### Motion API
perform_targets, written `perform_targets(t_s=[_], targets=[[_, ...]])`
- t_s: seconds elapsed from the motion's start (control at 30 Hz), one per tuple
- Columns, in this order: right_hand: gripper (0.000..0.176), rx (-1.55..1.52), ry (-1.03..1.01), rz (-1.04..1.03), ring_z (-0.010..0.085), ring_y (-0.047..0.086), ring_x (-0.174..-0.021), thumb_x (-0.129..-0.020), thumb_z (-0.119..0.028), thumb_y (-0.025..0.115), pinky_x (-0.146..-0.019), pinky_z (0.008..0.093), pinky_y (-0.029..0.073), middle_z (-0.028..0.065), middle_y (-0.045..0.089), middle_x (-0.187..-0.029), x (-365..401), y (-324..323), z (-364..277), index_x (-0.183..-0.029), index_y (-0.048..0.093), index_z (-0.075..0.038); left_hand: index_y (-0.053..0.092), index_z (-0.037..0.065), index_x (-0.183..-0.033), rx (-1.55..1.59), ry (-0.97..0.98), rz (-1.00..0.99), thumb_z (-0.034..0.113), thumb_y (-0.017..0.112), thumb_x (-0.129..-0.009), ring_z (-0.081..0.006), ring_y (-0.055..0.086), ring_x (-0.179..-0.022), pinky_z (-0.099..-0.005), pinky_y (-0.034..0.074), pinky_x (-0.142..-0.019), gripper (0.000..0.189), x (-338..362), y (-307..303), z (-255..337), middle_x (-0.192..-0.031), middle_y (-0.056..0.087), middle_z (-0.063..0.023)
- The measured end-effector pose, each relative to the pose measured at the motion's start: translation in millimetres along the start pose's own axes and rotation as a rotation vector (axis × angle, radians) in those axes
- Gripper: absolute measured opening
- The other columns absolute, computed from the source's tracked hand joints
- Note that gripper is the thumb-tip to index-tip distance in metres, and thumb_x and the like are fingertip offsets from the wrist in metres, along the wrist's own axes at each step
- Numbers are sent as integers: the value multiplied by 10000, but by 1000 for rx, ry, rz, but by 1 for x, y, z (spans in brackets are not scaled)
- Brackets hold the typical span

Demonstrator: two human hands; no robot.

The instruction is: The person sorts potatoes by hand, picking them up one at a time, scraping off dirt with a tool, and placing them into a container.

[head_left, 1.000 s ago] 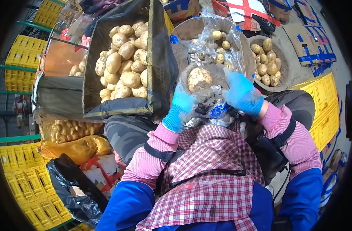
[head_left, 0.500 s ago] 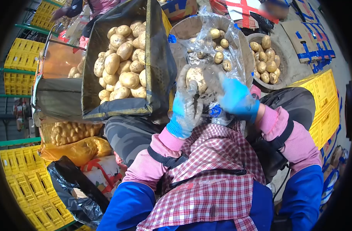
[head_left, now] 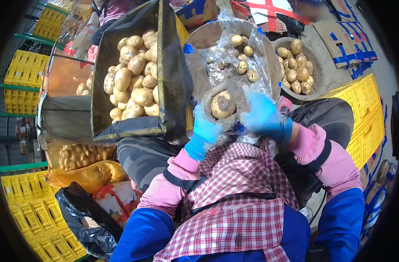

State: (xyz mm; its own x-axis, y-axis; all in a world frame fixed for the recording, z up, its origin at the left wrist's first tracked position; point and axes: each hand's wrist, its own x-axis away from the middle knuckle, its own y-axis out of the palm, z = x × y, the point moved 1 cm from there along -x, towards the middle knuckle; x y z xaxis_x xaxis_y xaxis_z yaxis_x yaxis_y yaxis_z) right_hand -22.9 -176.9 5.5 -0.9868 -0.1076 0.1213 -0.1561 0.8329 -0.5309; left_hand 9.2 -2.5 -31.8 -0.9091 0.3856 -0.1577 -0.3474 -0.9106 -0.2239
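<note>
Potato [head_left: 222, 105] sits inside a thin see-through wrap [head_left: 234, 89], held up in front of the person's chest. The left hand [head_left: 206, 131], in a blue glove, grips the potato from below. The right hand [head_left: 262, 115] pinches the wrap tight beside it. A black bin [head_left: 173, 78] full of potatoes stands to the left.
</note>
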Motion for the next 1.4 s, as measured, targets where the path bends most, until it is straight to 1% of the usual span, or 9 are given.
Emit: perform_targets(t_s=[0.03,0.17,0.23,0.4,0.53,0.67,0.97,1.23,1.4], targets=[[680,121,-319,177,411,634,-826,-768,-135,613,-724,458,510,261,638,-889,5,10,5,-1362,373,95,467,42,-1315,15,-78,30,-32,806,-674,-168,551,-1152,-302,482,-963,729,5,3,-2,-1244,560,-89],[712,416,-188,37,351,646,-683,-781,-123,618,-585,446,511,224,640,-813,15,8,-16,-1399,324,74,517,37,-1260,52,-107,34,-47,802,-651,-149,574,-1087,-294,488,-927,678,1,2,-3,-1171,594,-67],[704,398,-170,-36,359,647,-693,-785,-122,616,-594,447,512,224,641,-801,17,12,-14,-1399,327,66,521,31,-1250,-43,22,13,-49,806,-644,-146,578,-1068,-291,484,-926,675,-2,2,-5,-1161,595,-60],[664,259,-227,37,381,649,-720,-792,-107,591,-621,452,517,223,649,-778,2,7,1,-1389,339,40,530,20,-1229,50,-195,142,-64,805,-593,-136,553,-1076,-295,445,-973,697,1,3,0,-1143,588,-48],[592,323,-152,16,400,656,-764,-795,-100,571,-646,467,524,225,655,-797,7,9,-2,-1344,382,16,557,26,-1183,-302,89,129,-133,687,-573,-166,567,-1083,-286,444,-966,644,-1,-3,-7,-1152,576,-61],[551,433,-159,-54,395,662,-752,-790,-93,573,-632,475,532,223,658,-794,11,15,-2,-1297,401,36,590,35,-1135,-351,59,91,-135,670,-575,-174,575,-1067,-282,452,-943,591,6,-7,-3,-1134,570,-57],[486,351,-195,-147,388,664,-725,-765,-65,576,-611,467,535,224,652,-760,20,23,7,-1208,422,62,614,34,-1079,-298,14,72,-135,684,-654,-159,597,-1011,-280,469,-915,462,16,-1,-10,-1060,590,-35],[548,377,-217,-154,382,660,-681,-756,-71,590,-579,455,529,205,645,-719,27,24,17,-1241,399,97,578,32,-1134,164,-376,35,-188,650,-688,-149,596,-1053,-289,514,-898,502,29,11,-22,-1080,629,-49],[610,325,-340,-84,392,643,-660,-751,-84,596,-574,467,510,203,640,-717,26,13,18,-1288,381,112,576,29,-1143,98,-213,46,-177,680,-669,-160,592,-1072,-301,503,-919,528,24,10,-42,-1136,611,-52]])
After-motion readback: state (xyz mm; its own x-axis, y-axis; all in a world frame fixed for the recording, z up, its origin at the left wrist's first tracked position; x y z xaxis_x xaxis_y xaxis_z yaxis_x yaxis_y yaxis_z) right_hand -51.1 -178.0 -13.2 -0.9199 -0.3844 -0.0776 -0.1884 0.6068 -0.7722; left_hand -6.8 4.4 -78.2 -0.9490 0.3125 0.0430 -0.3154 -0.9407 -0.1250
